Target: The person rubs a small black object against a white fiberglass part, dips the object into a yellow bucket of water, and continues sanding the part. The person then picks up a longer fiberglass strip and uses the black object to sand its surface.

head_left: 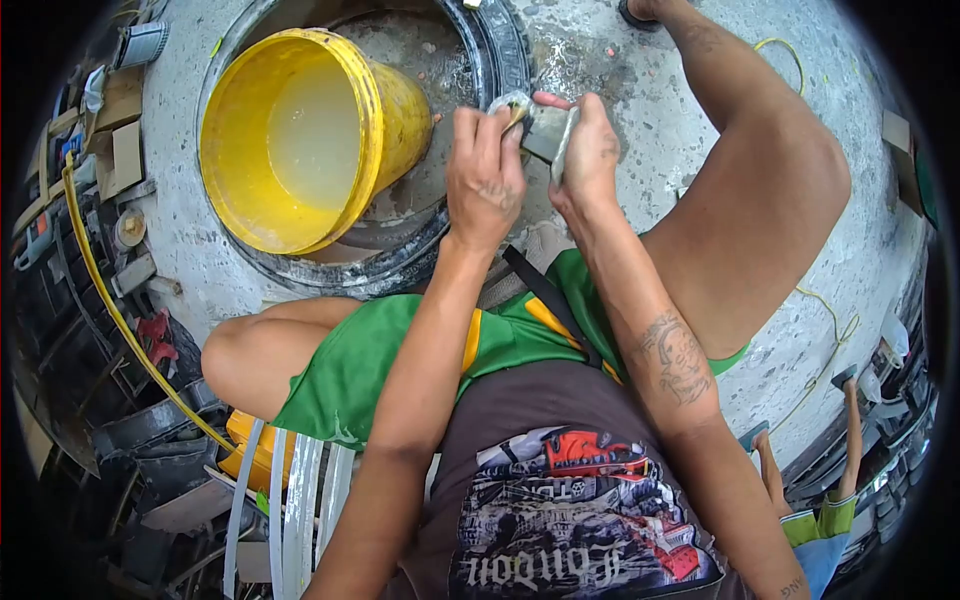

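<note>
My right hand (pixel 592 150) is closed around a flat grey piece with a pale rim (pixel 549 133), held up in front of my lap. My left hand (pixel 484 178) meets it from the left, fingers bent and pinched on a small whitish and yellow-brown thing (pixel 515 108) whose kind I cannot tell. Both hands are close together, just right of a yellow bucket (pixel 408 115) with cloudy liquid (pixel 315 135) in it. The bucket leans toward the left inside a black tyre (pixel 500 50) on the floor.
Yellow hose (pixel 100 275), cardboard (pixel 127 155) and mixed scrap crowd the left side. Pale slats (pixel 300 500) lie at lower left, beside a yellow object (pixel 262 455). Another person's legs (pixel 853 440) show at lower right. A thin yellow cord (pixel 840 328) runs over the concrete floor.
</note>
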A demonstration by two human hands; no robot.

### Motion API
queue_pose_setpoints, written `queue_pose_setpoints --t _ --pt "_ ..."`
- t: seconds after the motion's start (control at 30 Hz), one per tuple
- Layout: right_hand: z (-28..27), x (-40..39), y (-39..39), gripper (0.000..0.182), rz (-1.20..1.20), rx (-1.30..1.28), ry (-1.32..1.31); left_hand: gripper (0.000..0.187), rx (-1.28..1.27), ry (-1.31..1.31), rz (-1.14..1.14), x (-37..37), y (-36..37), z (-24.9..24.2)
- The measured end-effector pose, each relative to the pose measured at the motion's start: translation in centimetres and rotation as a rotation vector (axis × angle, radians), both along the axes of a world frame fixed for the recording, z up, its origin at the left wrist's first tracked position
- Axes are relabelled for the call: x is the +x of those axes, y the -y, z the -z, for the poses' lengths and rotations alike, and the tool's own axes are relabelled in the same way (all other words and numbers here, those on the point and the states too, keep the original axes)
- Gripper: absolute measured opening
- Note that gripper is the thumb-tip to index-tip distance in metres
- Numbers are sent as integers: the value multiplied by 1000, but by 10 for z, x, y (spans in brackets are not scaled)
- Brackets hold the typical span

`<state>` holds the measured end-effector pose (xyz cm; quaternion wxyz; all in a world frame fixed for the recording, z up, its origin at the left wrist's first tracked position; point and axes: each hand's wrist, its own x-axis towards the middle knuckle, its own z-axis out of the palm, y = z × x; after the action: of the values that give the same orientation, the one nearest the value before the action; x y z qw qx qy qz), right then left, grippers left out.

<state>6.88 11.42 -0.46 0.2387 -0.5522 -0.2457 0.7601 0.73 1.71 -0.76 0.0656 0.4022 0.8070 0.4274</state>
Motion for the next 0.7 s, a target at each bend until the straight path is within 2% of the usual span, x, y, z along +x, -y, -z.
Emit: queue_pose_setpoints --t 0.13,0.27,0.4,0.47,0.6,0.7 --pt "-5 -6 -7 53 -19 65 33 19 16 -1 -24 2 9 -8" --pt "-8 -4 -3 54 -17 -5 4 19 22 -33 -12 3 9 -1" --pt "-5 -6 -4 52 -3 38 10 18 -57 105 -42 6 42 -20" --pt "-8 -10 -3 51 -4 47 25 18 27 52 -93 5 43 -27" --pt "-10 -8 0 52 7 -5 23 19 -13 -36 -48 3 1 -2" --pt "-2 -7 -2 50 -31 72 64 20 1 -8 -42 5 7 -8"
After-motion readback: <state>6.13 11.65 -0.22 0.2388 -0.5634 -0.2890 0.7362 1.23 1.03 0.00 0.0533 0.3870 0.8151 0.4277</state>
